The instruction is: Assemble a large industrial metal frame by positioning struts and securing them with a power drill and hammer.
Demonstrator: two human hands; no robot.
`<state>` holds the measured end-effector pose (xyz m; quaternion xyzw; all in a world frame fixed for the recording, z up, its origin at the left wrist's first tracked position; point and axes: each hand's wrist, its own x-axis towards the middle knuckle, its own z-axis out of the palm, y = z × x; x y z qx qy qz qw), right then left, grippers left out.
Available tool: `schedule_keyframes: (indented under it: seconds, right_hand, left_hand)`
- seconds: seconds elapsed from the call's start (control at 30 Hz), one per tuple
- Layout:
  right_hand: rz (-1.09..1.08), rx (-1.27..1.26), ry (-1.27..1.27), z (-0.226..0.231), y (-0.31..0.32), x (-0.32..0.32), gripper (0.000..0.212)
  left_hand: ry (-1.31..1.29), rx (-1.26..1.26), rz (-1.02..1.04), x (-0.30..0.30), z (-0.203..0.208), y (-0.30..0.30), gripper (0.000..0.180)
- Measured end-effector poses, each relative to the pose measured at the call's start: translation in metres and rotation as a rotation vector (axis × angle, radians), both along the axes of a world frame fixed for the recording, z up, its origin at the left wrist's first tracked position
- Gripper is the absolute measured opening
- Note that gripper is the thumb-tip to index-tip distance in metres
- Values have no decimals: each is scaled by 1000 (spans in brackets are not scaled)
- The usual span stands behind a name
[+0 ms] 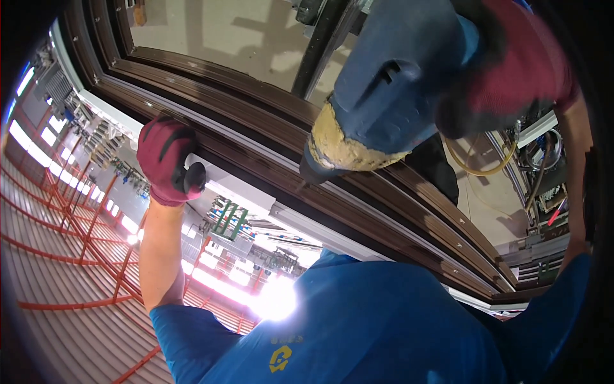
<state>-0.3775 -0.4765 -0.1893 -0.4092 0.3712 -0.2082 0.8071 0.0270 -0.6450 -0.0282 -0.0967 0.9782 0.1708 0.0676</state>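
Left of the brown frame [246, 153], a ribbed roof [57, 281] with red beams [80, 304] curved along the rim of the view; at the frame's near edge, toward its left end, was the left hand [165, 157] in a maroon and black glove, its fingers curled in together, though I could not tell whether they were clamped on the edge or only resting against it; a white ledge [240, 192] ran along that same near edge, and past it showed a green rack [233, 221]; the frame itself stretched slantwise before the person, from upper left to lower right, with a dark bar [318, 54] across its opening; over its middle was a blue power tool [396, 83] with a worn yellow collar [348, 144], its narrow tip aimed at the near rails, whether touching them or just short I could not tell; the person's blue shirt [384, 320] filled the near side of the frame; the right hand [518, 61], gloved alike and somewhat blurred, had its fingers clamped round the tool above the frame's right half; a yellow hose [481, 172] looped beyond the frame's far right side.
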Motion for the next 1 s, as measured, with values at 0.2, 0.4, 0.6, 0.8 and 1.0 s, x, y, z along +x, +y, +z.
schedule_keyframes:
  seconds: [0.2, 0.4, 0.6, 0.8, 1.0]
  right_hand:
    - [0, -78, -10, 11, -7, 6, 72]
    - [0, -154, -17, 22, -11, 9, 74]
    - [-6, -218, -34, 27, -11, 14, 76]
    - [-22, -275, -49, 32, -7, 19, 79]
    - [-20, -341, -69, 38, -10, 27, 81]
  left_hand:
    - [11, 17, 8, 1, -1, 0, 37]
    - [3, 27, 8, -1, 2, -1, 37]
    - [2, 23, 12, -1, 1, -1, 36]
    - [-2, 23, 6, -2, 1, 1, 36]
    - [4, 23, 3, -3, 0, 0, 35]
